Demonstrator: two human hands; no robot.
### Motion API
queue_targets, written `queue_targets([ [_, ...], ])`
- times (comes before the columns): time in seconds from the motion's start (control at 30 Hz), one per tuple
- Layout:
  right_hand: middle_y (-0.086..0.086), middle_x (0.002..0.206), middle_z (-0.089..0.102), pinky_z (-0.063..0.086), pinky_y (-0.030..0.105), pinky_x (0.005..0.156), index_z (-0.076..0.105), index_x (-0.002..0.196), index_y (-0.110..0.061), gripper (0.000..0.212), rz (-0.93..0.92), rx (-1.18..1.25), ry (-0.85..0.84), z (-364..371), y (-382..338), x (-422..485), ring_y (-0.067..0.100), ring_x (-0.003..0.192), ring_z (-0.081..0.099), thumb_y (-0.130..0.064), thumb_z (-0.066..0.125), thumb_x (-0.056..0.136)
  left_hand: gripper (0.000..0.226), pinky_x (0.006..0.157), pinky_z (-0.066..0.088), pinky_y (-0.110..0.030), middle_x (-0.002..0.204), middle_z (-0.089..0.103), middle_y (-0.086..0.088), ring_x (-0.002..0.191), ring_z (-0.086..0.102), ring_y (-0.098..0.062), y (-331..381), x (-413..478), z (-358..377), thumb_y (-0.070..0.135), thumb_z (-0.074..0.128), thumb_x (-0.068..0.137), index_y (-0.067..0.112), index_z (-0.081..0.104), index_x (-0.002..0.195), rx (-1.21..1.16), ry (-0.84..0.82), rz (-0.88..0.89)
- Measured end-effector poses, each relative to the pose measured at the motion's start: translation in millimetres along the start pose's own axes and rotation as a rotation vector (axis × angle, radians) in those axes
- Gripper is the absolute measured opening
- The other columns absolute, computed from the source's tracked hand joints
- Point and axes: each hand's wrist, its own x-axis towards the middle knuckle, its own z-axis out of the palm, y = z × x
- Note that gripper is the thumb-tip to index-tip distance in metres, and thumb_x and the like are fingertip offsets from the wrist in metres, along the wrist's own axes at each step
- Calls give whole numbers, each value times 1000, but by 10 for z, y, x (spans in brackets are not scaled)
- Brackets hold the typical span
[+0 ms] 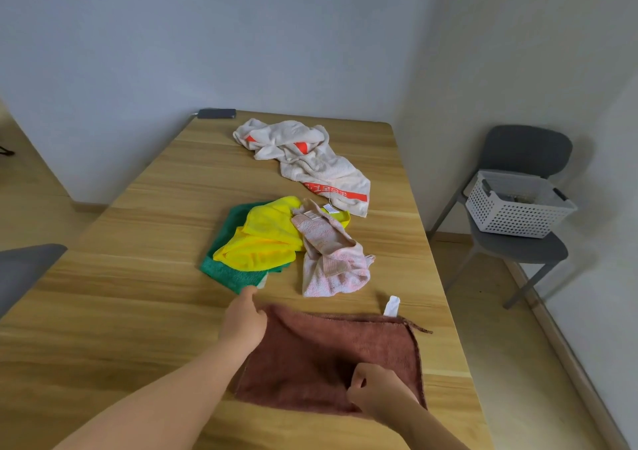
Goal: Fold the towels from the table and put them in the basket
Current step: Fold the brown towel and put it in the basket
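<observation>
Now, towel [328, 353]: brown, flat by the table's [138, 311] near edge.
Left hand [243, 322]: fingers pinch its far-left corner.
Right hand [374, 394]: fingers curled, pinching its near edge.

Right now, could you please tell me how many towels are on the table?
5: brown towel nearest; green towel, yellow towel on it and pink towel midway; white-and-red towel at the far end. Others may hide underneath.

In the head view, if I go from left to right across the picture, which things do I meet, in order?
Grey chair edge → green towel → pink towel → white basket. The yellow towel, brown towel and striped white towel overlap these, so are left out.
</observation>
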Motion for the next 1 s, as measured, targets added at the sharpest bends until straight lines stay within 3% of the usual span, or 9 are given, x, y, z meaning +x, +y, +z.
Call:
queue_targets([
  [0.07, -3, 94, 64, 51, 30, 77, 50, 70, -31, 11, 5, 29, 39, 6, 23, 29, 18, 86, 63, -27, 44, 77, 35, 79, 41, -25, 121, 51, -6, 107, 56, -22, -3, -73, 44, 13, 53, 91, 18, 47, 126, 133, 19, 120],
  [0.17, -6, 84, 62, 48, 28, 65, 57, 81, -26, 14, 24, 74, 154, -13, 91, 43, 16, 75, 59, -24, 43, 80, 12, 76, 36, -19, 107, 49, 5, 102, 51, -14, -50, -236, 114, 21, 56, 89, 26, 55, 100, 380, 37, 421],
  [0.23, -5, 85, 62, 46, 28, 63, 57, 87, -23, 14, 28, 72, 249, -36, 151, 48, 17, 79, 60, -22, 43, 83, 18, 80, 39, -21, 112, 47, 7, 108, 46, -14, -108, -314, 167, 29, 55, 90, 27, 56, 107, 470, -86, 509],
  [0.4, 1, 106, 54, 45, 30, 68, 54, 102, -22, 18, 37, 206, 435, -115, 245, 76, 18, 83, 54, -15, 46, 88, 27, 84, 40, -23, 113, 47, 8, 113, 42, -13, -157, -352, 138, 37, 56, 89, 29, 53, 115, 537, -195, 402],
  [0.53, 5, 123, 47, 44, 34, 87, 52, 125, -22, 34, 25, 259, 460, -211, 182, 155, 25, 107, 51, -19, 45, 92, 24, 82, 38, -26, 99, 40, 9, 112, 43, -16, -110, -331, 46, 34, 60, 86, 30, 54, 109, 609, -273, 319],
  [0.63, 5, 131, 43, 43, 38, 96, 45, 134, -25, 42, -14, 229, 406, -235, 104, 223, 25, 117, 46, -18, 42, 93, 11, 89, 44, -29, 105, 48, 4, 110, 47, -18, -114, -284, 28, 33, 55, 90, 27, 58, 99, 542, -268, 244],
  [0.7, 6, 132, 44, 45, 39, 94, 41, 137, -27, 45, -6, 238, 372, -261, 91, 255, 27, 113, 49, -15, 37, 94, 14, 91, 46, -30, 111, 48, -2, 104, 50, -19, -154, -262, 27, 30, 49, 95, 22, 59, 102, 435, -215, 165],
  [0.83, 9, 133, 51, 43, 32, 82, 32, 144, -26, 51, 53, 243, 351, -332, 106, 312, 28, 110, 52, -9, 28, 95, 32, 88, 44, -28, 127, 44, -9, 109, 54, -23, -252, -227, 24, 21, 49, 96, 16, 46, 127, 275, -135, 12],
  [1.0, 10, 122, 57, 44, 30, 80, 49, 129, -16, 44, 111, 181, 340, -294, 143, 359, 26, 102, 54, -3, 37, 88, 37, 86, 43, -27, 126, 55, -4, 114, 54, -21, -322, -158, 17, 22, 53, 94, 15, 46, 130, 228, -111, -70],
])
